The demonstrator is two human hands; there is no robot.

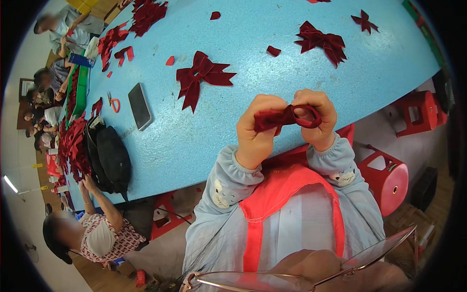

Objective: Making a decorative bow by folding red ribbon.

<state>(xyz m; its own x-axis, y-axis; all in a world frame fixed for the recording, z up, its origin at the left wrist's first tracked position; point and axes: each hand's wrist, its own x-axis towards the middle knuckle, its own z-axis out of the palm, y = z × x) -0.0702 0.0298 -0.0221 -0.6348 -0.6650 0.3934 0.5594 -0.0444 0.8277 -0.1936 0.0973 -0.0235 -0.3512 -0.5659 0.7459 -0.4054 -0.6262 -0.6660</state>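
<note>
Both hands are up over the near edge of the blue table [292, 63], working a dark red ribbon [287, 118] between them. Left hand [258, 129] is clenched on the folded end at nine o'clock; right hand [318, 119] pinches the open loop at three o'clock. To my eye, the fold wants even tension and squared edges before the loop is drawn tight. A finished bow [202, 75] lies at eleven o'clock, a phone [140, 106] further left at ten.
</note>
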